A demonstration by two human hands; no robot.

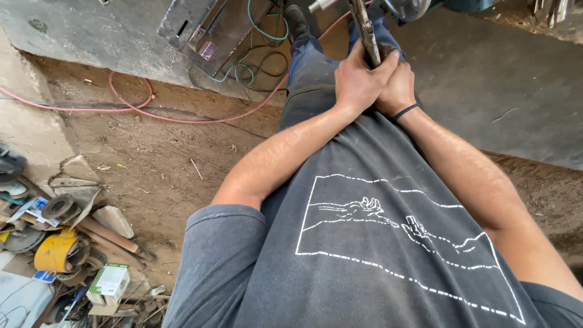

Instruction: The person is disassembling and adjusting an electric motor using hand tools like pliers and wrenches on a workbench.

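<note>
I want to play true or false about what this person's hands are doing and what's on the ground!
1. Both hands clasp one long metal plier-like tool. True: the left hand and the right hand wrap its handles together.
2. The right wrist is bare. False: a thin black band circles it.
3. A pink hose loops over the dirt ground. True.
4. A yellow roll lies in the clutter on the left. True.
5. The person wears a bright red shirt. False: it is a dark grey T-shirt with a white line drawing.
6. The small green and white box rests on the person's lap. False: it lies on the ground among the clutter.
</note>
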